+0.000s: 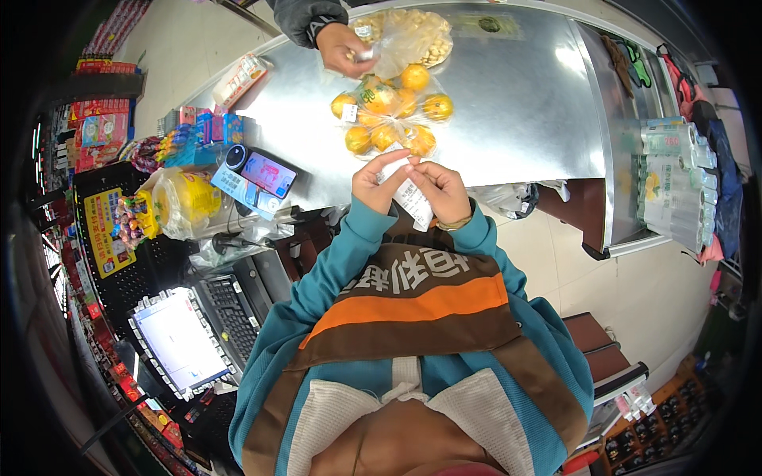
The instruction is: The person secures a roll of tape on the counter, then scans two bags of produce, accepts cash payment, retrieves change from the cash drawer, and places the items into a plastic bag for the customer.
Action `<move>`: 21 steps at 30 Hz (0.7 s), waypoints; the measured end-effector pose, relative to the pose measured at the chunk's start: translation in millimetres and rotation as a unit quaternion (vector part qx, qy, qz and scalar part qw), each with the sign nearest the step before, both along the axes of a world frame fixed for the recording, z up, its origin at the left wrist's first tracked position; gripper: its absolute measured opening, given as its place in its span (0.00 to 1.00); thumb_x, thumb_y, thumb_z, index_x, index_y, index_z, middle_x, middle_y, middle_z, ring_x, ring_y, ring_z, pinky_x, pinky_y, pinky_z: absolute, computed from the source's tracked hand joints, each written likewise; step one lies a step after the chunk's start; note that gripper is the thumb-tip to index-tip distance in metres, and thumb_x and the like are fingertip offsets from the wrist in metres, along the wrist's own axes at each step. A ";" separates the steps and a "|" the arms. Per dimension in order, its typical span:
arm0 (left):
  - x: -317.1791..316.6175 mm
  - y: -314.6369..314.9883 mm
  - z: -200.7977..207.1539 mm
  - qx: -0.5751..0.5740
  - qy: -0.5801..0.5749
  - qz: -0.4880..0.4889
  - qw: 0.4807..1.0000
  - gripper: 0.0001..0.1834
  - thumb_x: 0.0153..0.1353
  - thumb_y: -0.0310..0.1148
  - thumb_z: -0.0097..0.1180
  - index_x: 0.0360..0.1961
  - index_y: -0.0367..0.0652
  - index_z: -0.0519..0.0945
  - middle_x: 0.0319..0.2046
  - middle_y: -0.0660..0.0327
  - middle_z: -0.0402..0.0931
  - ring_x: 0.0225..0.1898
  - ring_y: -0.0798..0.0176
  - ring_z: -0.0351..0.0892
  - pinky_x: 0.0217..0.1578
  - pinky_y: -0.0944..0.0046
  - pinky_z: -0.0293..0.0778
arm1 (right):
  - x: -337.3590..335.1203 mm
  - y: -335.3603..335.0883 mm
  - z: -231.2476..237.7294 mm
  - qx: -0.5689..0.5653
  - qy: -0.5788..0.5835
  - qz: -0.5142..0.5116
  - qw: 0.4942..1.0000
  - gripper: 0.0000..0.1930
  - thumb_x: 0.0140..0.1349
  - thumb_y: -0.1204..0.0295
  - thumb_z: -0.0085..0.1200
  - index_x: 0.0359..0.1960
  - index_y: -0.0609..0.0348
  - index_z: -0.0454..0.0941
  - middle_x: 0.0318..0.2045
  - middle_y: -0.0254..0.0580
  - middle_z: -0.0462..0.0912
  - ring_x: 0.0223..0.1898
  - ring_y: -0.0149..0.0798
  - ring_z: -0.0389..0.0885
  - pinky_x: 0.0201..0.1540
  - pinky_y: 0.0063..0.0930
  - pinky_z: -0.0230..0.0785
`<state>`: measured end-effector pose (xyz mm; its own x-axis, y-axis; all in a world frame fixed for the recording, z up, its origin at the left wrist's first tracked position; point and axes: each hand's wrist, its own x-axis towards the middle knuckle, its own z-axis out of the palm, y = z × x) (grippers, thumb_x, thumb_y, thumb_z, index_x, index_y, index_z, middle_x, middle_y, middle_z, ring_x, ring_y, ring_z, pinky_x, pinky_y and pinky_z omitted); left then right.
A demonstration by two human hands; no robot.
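Observation:
Both my hands pinch a long strip of white printed paper, a receipt [413, 205], above the near edge of the metal counter [524, 119]. My left hand [376, 184] has it by the upper left side, and my right hand [444, 193] grips the right side, thumb toward the left hand. Just beyond my fingertips lies a clear plastic bag of oranges [406, 103] with a white label. Behind it sits a clear bag of pale, nut-like pieces [413, 36]. Another person's hand [343, 49], in a dark sleeve, touches that bag's left side.
A phone-like device with a lit screen [270, 174] stands at the counter's left edge, near colourful small packs [210, 127] and a carton [240, 79]. A monitor [181, 337] and keyboard [228, 313] are lower left. Wrapped packs of cans [675, 186] stand at right.

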<state>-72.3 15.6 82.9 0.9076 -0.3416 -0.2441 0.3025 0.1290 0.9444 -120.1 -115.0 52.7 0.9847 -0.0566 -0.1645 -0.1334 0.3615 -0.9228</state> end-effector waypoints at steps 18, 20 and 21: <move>40.8 56.8 6.9 -0.199 0.065 0.042 0.977 0.24 0.66 0.29 0.43 0.62 0.34 0.59 0.54 0.45 0.69 0.55 0.49 0.72 0.57 0.56 0.67 | 81.3 -87.9 -147.1 -0.086 0.068 -0.417 0.902 0.12 0.62 0.68 0.55 0.37 0.69 0.80 0.32 0.37 0.82 0.34 0.26 0.76 0.38 0.21 0.69; 36.4 49.3 2.7 -0.134 0.009 0.006 0.991 0.28 0.64 0.25 0.39 0.65 0.33 0.53 0.61 0.46 0.60 0.56 0.48 0.71 0.58 0.58 0.64 | 94.7 -123.2 -163.6 -0.231 0.106 -0.413 0.875 0.17 0.64 0.64 0.52 0.46 0.67 0.76 0.36 0.41 0.82 0.37 0.34 0.78 0.41 0.28 0.70; 31.8 44.1 0.5 -0.091 -0.032 0.001 0.995 0.28 0.63 0.24 0.38 0.65 0.33 0.53 0.62 0.47 0.57 0.57 0.49 0.70 0.59 0.59 0.62 | 98.1 -135.1 -162.4 -0.312 0.152 -0.410 0.843 0.19 0.64 0.63 0.51 0.49 0.66 0.75 0.39 0.43 0.82 0.39 0.37 0.78 0.44 0.30 0.70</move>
<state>-40.5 59.7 83.4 0.9197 -0.3738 -0.1198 0.2422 0.3001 0.9226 -22.0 -250.0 -109.7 0.4904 -0.8671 -0.0880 -0.3391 -0.0968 -0.9358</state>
